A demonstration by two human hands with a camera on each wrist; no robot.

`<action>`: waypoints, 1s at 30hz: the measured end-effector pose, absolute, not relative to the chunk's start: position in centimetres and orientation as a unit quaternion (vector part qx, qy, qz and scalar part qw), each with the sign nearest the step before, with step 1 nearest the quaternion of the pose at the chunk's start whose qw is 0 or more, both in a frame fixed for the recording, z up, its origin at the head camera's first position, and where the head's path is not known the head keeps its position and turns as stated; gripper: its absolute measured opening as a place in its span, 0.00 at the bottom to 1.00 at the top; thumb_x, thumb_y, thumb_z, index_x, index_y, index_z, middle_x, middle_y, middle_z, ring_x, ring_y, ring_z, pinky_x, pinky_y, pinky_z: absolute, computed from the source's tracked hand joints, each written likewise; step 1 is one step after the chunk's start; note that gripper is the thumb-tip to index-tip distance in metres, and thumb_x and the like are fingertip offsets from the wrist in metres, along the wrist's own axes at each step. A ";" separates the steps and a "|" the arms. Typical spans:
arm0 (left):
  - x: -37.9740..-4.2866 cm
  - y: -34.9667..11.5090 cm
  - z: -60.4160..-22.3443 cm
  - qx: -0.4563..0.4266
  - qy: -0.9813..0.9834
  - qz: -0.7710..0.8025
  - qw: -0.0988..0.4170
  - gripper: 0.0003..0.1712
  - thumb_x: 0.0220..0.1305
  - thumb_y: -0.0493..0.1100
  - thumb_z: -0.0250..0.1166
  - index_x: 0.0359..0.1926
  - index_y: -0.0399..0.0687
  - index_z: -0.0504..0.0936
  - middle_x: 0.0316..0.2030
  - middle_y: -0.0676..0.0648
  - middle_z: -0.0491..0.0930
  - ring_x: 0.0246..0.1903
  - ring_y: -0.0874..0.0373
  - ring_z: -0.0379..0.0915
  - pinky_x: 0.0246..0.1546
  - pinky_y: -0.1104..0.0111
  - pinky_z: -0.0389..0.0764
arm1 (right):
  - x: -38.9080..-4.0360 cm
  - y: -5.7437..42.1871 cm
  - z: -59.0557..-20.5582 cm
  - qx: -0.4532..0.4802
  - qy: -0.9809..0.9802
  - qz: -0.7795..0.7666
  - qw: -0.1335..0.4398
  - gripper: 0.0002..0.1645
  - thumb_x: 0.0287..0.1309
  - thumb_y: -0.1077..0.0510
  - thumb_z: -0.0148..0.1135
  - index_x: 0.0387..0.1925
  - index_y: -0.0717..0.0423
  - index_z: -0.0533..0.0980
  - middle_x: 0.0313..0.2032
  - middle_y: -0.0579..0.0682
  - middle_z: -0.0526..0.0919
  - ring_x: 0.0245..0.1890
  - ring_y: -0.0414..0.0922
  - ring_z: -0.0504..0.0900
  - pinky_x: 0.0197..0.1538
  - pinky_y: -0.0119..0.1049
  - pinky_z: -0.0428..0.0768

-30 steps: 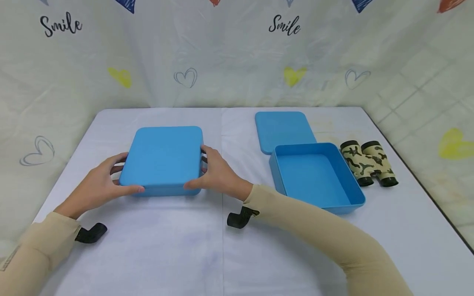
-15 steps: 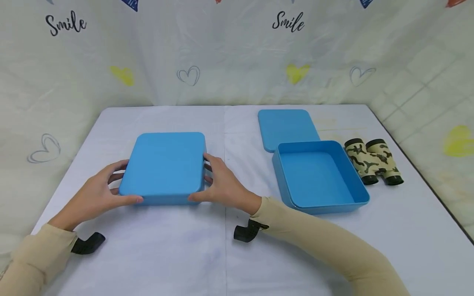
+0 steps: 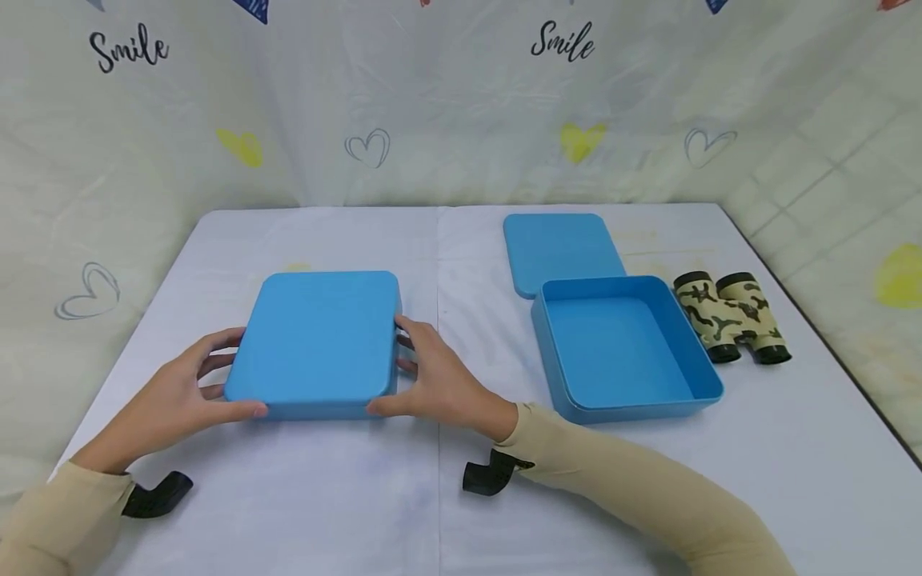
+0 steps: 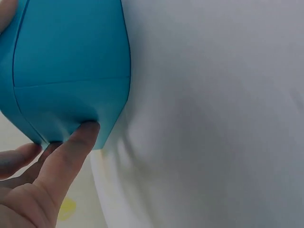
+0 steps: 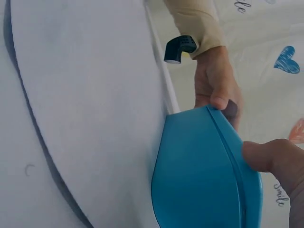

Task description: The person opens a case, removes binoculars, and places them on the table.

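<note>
A blue lidded box [image 3: 313, 336] lies flat at the left of the table, its underside hidden. My left hand [image 3: 176, 400] grips its left side, thumb at the near front corner and fingers spread along the side wall. At the right side my right hand [image 3: 442, 380] holds it likewise, with the thumb on the near corner. In the left wrist view, fingertips [image 4: 88, 130] press the box wall [image 4: 71, 52]. The right wrist view has the right thumb [image 5: 261, 156] on the lid's edge, and the left hand [image 5: 218, 80] at the far end.
An uncovered blue box [image 3: 627, 344] stands to the right, nothing inside. Behind it lies a flat blue lid [image 3: 562, 248], partly covered by that box. Camouflage binoculars [image 3: 731, 316] sit beside it, near the table's right edge. A printed curtain [image 3: 461, 96] hangs behind the white-covered table [image 3: 360, 504].
Both hands have drawn the lidded box toward the person and a little left, keeping their grip. The uncovered box, the loose lid and the binoculars stay where they were; the head view shifts slightly.
</note>
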State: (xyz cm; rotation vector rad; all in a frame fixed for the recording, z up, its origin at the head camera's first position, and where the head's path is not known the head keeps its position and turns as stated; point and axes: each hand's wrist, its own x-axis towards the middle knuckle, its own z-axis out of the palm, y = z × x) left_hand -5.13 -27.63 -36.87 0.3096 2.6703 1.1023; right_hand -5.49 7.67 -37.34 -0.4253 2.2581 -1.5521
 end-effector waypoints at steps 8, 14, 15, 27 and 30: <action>-6.6 -28.0 -36.8 0.075 0.928 0.355 0.089 0.39 0.74 0.58 0.62 0.78 0.51 0.62 0.64 0.45 0.73 0.49 0.88 0.67 0.42 0.86 0.72 | -6.0 8.3 -37.5 -0.089 0.785 -0.581 0.197 0.53 0.60 0.45 0.73 0.79 0.49 0.57 0.71 0.47 0.66 0.66 0.47 0.76 0.65 0.44 0.81; -8.0 -27.8 -35.8 0.031 0.919 0.373 0.123 0.40 0.77 0.62 0.55 0.79 0.46 0.60 0.64 0.41 0.72 0.41 0.83 0.78 0.40 0.84 0.74 | -6.5 8.5 -37.3 -0.042 0.772 -0.592 0.225 0.43 0.63 0.44 0.68 0.76 0.46 0.65 0.65 0.46 0.75 0.59 0.42 0.81 0.62 0.43 0.80; -8.2 -27.8 -35.7 0.026 0.915 0.379 0.133 0.41 0.77 0.63 0.54 0.79 0.46 0.59 0.65 0.40 0.71 0.41 0.82 0.78 0.41 0.85 0.75 | -6.5 8.5 -37.3 -0.040 0.770 -0.594 0.229 0.42 0.63 0.44 0.68 0.75 0.46 0.65 0.65 0.46 0.75 0.58 0.41 0.82 0.62 0.43 0.80; -10.9 -27.4 -35.3 0.010 0.896 0.393 0.209 0.47 0.75 0.68 0.53 0.79 0.41 0.57 0.75 0.32 0.62 0.55 0.55 0.82 0.58 0.56 0.84 | -7.0 8.6 -36.6 -0.040 0.711 -0.657 0.245 0.37 0.66 0.51 0.64 0.73 0.54 0.67 0.61 0.51 0.76 0.48 0.43 0.86 0.65 0.40 0.82; -11.3 -27.5 -35.2 0.023 0.902 0.379 0.207 0.46 0.75 0.67 0.55 0.78 0.39 0.59 0.73 0.32 0.65 0.55 0.57 0.82 0.56 0.60 0.86 | -7.0 8.8 -36.4 -0.043 0.707 -0.664 0.238 0.35 0.66 0.53 0.63 0.72 0.56 0.68 0.58 0.52 0.77 0.47 0.43 0.86 0.63 0.40 0.83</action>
